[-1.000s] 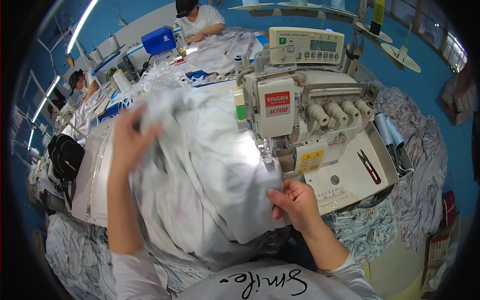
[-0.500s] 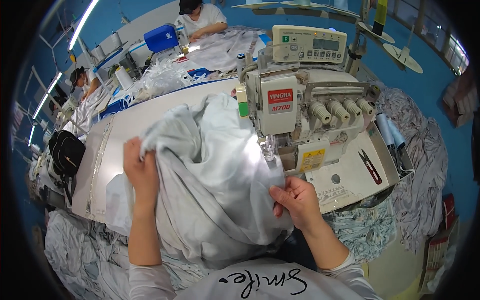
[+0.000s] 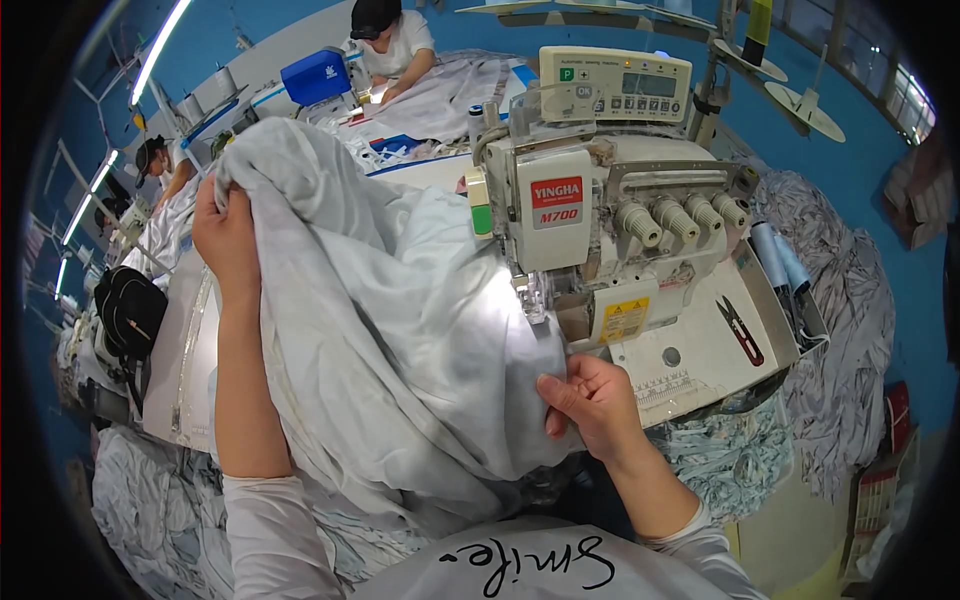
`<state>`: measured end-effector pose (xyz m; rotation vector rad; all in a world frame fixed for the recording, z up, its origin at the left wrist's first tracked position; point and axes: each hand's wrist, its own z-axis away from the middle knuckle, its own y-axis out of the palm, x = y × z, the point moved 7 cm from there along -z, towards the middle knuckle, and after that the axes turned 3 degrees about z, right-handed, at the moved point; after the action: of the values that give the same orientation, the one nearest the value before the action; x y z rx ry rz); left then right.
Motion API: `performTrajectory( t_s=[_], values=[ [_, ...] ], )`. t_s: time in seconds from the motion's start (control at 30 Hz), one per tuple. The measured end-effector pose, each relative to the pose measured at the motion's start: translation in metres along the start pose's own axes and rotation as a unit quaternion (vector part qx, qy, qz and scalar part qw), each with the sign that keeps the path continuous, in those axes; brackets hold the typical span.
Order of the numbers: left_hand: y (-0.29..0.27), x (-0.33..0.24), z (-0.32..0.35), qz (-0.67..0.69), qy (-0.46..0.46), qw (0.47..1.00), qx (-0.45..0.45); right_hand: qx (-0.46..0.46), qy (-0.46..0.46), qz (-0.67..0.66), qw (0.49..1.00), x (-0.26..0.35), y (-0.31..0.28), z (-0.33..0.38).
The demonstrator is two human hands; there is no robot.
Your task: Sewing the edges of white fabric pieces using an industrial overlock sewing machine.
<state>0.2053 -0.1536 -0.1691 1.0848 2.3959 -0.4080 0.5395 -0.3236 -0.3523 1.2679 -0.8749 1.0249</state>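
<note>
A large piece of pale grey fabric (image 3: 400,330) drapes over the sewing table and down toward my lap. Its right edge runs under the presser foot of the white overlock sewing machine (image 3: 555,215). My left hand (image 3: 226,235) is closed on a fold of the fabric and holds it up at the far left, well away from the needle. Nearer me, just below the presser foot, my right hand (image 3: 592,405) pinches the fabric's right edge between thumb and fingers. Bunched folds hide the cloth's other edges.
Red-handled thread snips (image 3: 740,332) lie on the machine's right side. A black bag (image 3: 130,310) sits by the table's left edge. Heaps of fabric (image 3: 840,300) flank the table. Two people work at other machines beyond, near a blue machine head (image 3: 316,77).
My left hand has moved up and to the left, lifting the fabric higher and spreading it. My right hand stays at the edge near the presser foot.
</note>
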Motion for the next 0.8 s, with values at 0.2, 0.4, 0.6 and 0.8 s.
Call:
performTrajectory(
  t_s=[0.2,0.4,0.6,0.8],
  values=[
    [0.033,-0.011,-0.022,-0.068,0.043,0.993,0.082,0.002,0.008,0.004,1.000,0.004,0.001,0.000],
    [0.036,-0.017,-0.083,-0.133,0.065,0.988,0.030,0.002,0.006,0.006,1.000,-0.002,-0.002,-0.001],
    [0.048,-0.025,-0.140,-0.171,0.099,0.980,0.006,0.002,0.008,0.006,1.000,0.000,-0.004,0.001],
    [0.056,-0.030,-0.207,-0.244,0.120,0.962,-0.004,0.001,0.011,-0.002,1.000,0.001,-0.003,0.002]
  ],
)
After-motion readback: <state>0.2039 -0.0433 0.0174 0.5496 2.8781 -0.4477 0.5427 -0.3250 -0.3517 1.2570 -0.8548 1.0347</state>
